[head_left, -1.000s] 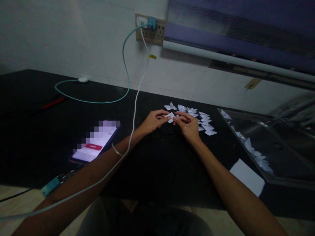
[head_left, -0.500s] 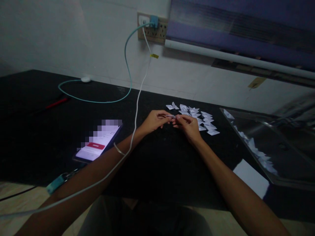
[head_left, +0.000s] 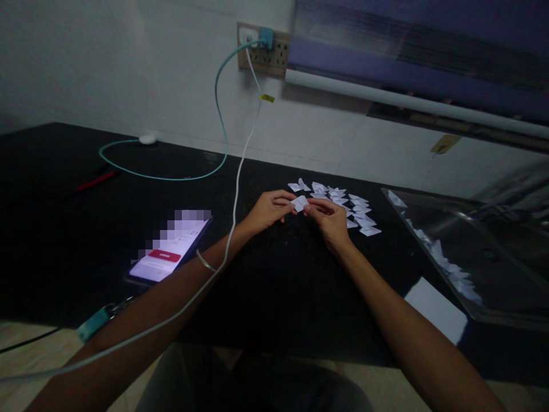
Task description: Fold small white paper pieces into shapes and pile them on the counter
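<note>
A small folded white paper square (head_left: 300, 203) is held up between my two hands over the dark countertop. My left hand (head_left: 271, 210) pinches its left corner between thumb and fingers. On the opposite corner, my right hand (head_left: 328, 218) grips it the same way. Just behind and to the right of my hands lie several small folded paper boats (head_left: 360, 207) in loose rows; my right hand hides some of them. A stack of white paper (head_left: 437, 309) rests beside my right forearm.
A lit phone (head_left: 169, 249) lies left of my left forearm, near a teal strap (head_left: 95, 324). A white cable (head_left: 235, 212) hangs from the wall socket (head_left: 262, 50) across my left arm. At the right is a metal sink (head_left: 472, 309), its side reflecting the paper.
The folded paper, a thin dark sliver between my fingertips before, now shows as a flat, bright square facing me. My hands have stayed in nearly the same place.
</note>
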Available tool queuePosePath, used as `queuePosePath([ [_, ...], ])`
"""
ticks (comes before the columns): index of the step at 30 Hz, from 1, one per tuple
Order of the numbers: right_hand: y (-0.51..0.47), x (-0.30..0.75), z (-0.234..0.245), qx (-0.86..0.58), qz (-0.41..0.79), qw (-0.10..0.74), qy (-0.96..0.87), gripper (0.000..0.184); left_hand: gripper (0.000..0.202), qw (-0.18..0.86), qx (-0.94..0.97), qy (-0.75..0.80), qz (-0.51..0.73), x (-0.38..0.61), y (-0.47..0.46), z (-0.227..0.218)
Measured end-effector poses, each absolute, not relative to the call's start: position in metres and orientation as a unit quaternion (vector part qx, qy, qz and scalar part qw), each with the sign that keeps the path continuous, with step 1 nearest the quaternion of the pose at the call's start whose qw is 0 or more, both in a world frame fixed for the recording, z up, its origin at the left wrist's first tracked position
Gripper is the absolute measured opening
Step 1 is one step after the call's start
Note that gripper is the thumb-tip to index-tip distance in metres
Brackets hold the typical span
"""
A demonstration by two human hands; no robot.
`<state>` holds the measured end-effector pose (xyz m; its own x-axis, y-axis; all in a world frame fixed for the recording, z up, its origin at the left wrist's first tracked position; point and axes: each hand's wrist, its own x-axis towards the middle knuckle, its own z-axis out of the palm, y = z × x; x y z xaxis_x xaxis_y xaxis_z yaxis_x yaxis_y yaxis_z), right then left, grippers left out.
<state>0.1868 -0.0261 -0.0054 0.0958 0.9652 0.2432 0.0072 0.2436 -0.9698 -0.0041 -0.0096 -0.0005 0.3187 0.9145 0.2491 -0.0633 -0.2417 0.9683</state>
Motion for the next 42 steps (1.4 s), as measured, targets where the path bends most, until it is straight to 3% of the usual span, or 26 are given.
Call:
queuePosePath([
  [11, -0.029, 0.184, -0.009, -0.435, 0.39, 0.578, -0.57, 0.022, 0.016, 0.504, 0.614, 0.331, 0.509, -0.005, -0.014, 0.006],
  [17, -0.033, 0.185, -0.004, -0.437, 0.314, 0.571, -0.62, 0.01, 0.017, 0.539, 0.599, 0.311, 0.504, -0.007, -0.013, 0.006],
  [24, -0.034, 0.185, 0.001, -0.41, 0.278, 0.586, -0.641, 0.012, 0.04, 0.653, 0.556, 0.29, 0.426, -0.006, -0.007, 0.001],
  [28, -0.035, 0.184, 0.001, -0.398, 0.279, 0.572, -0.661, 0.012, 0.052, 0.614, 0.632, 0.305, 0.362, -0.001, -0.007, -0.003],
  [34, -0.033, 0.184, -0.003, -0.406, 0.279, 0.564, -0.663, 0.007, 0.038, 0.503, 0.739, 0.307, 0.326, 0.0, -0.019, 0.007],
  [42, -0.03, 0.184, -0.004, -0.405, 0.384, 0.563, -0.609, 0.029, 0.033, 0.457, 0.763, 0.334, 0.312, -0.001, -0.021, 0.008],
])
